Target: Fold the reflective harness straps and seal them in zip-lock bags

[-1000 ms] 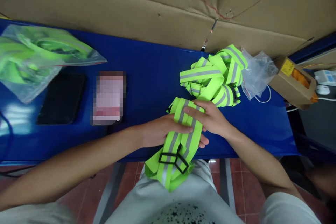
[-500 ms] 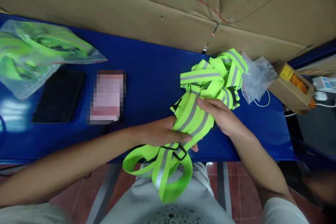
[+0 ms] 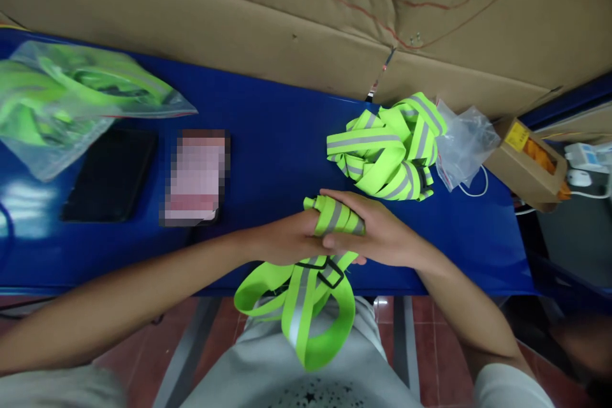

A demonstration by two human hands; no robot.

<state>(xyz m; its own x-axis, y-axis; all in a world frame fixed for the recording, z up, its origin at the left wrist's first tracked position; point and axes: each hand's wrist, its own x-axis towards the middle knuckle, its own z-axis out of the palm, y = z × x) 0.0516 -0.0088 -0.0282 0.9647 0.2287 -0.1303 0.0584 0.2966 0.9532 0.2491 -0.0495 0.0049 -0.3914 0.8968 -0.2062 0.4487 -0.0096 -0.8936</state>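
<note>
A folded neon-yellow reflective strap (image 3: 338, 215) with grey stripes is bunched between my two hands above the front of the table. My left hand (image 3: 287, 239) is closed around the strap from the left. My right hand (image 3: 377, 229) wraps over the bundle from the right, its thumb near my left fingers. Below the hands, loose loops of the strap hang over the table edge, with a black buckle (image 3: 331, 273) on them. Beyond my right hand lies a heap of similar reflective straps (image 3: 389, 146), with a dark buckle at its right side.
On the blue table (image 3: 268, 127), a clear bag of neon straps (image 3: 95, 92) partly covers a black flat object (image 3: 109, 178). A blurred-out phone-like object (image 3: 196, 175) lies alongside. To the right are an empty plastic bag (image 3: 463, 143) and a cardboard box (image 3: 523, 166). A brown-covered panel stands behind.
My right hand has come left and down onto the strap, closing over its folded end. The bundle looks shorter, and it is now apart from the heap. My left hand has barely moved.
</note>
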